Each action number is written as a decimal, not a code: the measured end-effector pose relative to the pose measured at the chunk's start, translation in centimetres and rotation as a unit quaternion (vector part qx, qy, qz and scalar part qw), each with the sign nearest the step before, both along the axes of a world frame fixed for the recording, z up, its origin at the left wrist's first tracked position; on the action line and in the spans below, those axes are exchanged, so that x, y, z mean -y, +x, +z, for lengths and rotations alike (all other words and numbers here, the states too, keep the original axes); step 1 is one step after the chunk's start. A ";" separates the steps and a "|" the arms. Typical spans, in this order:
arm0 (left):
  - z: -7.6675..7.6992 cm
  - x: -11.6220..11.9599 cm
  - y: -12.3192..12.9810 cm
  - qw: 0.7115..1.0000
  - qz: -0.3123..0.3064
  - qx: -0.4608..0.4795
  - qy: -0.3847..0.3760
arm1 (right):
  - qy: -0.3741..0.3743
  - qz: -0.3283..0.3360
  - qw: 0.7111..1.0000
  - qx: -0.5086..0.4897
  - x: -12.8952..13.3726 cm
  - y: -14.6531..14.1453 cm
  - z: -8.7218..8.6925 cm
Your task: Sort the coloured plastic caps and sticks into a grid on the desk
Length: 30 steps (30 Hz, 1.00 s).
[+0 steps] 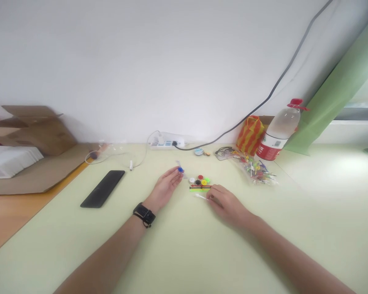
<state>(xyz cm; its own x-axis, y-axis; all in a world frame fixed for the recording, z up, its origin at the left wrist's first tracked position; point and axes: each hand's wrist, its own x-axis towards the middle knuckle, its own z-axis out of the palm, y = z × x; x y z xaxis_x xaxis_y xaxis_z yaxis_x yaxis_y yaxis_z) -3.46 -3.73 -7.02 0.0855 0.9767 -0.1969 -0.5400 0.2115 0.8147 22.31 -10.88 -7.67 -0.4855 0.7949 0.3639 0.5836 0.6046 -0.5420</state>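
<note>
Near the middle of the table my left hand (pixel 165 187), with a black watch on its wrist, pinches a small round blue piece (pixel 180 170) with a clear part beside it. My right hand (pixel 223 202) is closed on a thin white arrow-shaped piece (pixel 200 197) just above the tabletop. Between the hands lie several small discs: white (pixel 191 180), red (pixel 200 177), black (pixel 198 182), yellow (pixel 204 182) and green (pixel 207 179). Below them, red, black and yellow-green arrow-shaped pieces (pixel 196 188) lie side by side.
A black phone-like slab (pixel 102 189) lies left. A power strip (pixel 167 143) sits by the wall. At right are a bag of colourful pieces (pixel 257 170), a striped bag (pixel 249 135) and a large bottle (pixel 279 130). Cardboard (pixel 46 167) is far left.
</note>
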 end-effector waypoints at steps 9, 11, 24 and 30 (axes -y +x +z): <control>-0.2 -0.1 -0.1 1.000 -0.001 0.000 -0.002 | 0.022 -0.015 0.999 -0.042 -0.2 0.3 -0.6; -0.2 -0.1 -0.1 1.000 -0.006 0.000 0.002 | 0.042 -0.009 0.998 -0.041 -0.4 0.2 -0.8; -0.5 -0.2 -0.2 1.000 -0.006 -0.002 -0.001 | 0.073 -0.021 0.990 -0.118 -0.5 0.2 -0.6; -0.2 -0.1 0.0 1.000 -0.007 -0.001 -0.001 | 0.039 -0.006 0.991 -0.125 0.1 -0.3 -0.4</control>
